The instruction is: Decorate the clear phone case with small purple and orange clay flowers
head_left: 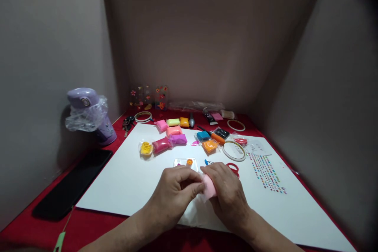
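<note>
A light pink packet of soft clay (209,188) in a thin plastic wrapper is held between my hands, low over the white board. My right hand (228,191) wraps round the packet from the right. The thumb and index finger of my left hand (174,189) pinch the wrapper at its left end. Just beyond my hands lies a small transparent case (177,161), partly hidden, with a little orange clay piece (189,162) on it. Red-handled scissors (234,168) show beside my right hand, partly covered by it.
Several coloured clay packets, including a crimson one (161,145) and an orange one (210,146), lie across the white board (118,181). Rhinestone stickers (267,173) and a bangle (234,151) are at right. A black phone (73,183) and purple bottle (103,126) stand left.
</note>
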A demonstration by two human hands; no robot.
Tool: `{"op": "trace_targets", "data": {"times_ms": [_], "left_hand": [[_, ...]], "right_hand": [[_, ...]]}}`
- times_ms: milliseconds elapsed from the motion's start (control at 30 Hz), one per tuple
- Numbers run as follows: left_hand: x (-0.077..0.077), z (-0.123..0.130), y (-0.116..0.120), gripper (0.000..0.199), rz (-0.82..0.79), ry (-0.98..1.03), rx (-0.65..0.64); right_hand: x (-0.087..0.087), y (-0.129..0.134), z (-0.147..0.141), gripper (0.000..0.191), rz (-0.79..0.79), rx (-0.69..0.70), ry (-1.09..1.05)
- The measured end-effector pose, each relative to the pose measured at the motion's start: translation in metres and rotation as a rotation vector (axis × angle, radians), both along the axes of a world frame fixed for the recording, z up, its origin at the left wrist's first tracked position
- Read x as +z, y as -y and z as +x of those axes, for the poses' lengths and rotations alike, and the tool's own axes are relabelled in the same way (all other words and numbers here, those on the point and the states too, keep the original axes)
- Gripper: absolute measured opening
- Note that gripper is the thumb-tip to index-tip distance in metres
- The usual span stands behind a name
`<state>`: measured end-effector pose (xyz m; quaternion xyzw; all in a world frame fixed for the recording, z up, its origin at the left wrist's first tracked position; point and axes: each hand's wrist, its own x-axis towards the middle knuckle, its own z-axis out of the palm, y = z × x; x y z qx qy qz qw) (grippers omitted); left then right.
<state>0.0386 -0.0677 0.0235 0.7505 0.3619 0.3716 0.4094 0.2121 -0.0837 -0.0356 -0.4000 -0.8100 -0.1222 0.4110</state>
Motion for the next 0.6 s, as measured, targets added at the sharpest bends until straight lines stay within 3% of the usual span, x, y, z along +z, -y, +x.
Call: {"op": "trace_targets", "data": {"times_ms": [133,367,467,600], "left_hand": [[0.000,-0.001,0.000,0.011,-0.021,-0.009,-0.001],[-0.009,-0.001,0.000,0.023,0.258,-0.006,-0.022],[-0.006,-0.001,0.001,0.027,0.124,-0.004,-0.062],[0.001,-0.001,0.002,0.018,-0.131,0.045,-0.093]], "right_hand": [[0.000,0.000,0.001,0.027,-0.006,-0.002,-0.001],[0.005,0.001,0.005,0.029,0.037,-0.038,-0.021],[0.006,0.001,0.005,0.030,0.064,-0.044,-0.003],[0.006,0.001,0.004,0.033,0.089,-0.057,0.031]]}}
